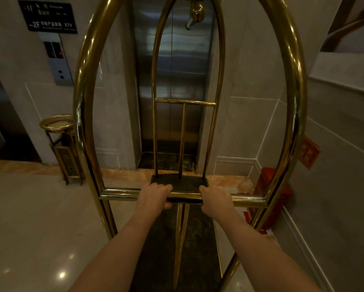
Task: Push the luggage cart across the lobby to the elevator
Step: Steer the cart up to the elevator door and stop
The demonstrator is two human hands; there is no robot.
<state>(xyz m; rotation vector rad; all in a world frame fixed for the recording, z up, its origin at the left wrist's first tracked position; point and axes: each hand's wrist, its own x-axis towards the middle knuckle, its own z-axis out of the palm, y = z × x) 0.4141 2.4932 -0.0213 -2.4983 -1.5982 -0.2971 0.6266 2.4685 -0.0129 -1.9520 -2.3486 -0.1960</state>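
Observation:
A brass luggage cart [83,114] with tall arched tubes fills the view, its dark carpeted deck [200,239] bare of bags. My left hand [155,196] and my right hand [216,200] each wrap around the cart's horizontal brass push bar [118,193], close together near its middle. Straight ahead, just beyond the cart's far end, stands the steel elevator door [187,66], which is shut.
A call-button panel [57,60] sits on the wall left of the elevator, under a black floor sign [48,15]. A brass ashtray bin [62,144] stands at the left. A red box [269,197] sits by the right wall, which runs close along the cart.

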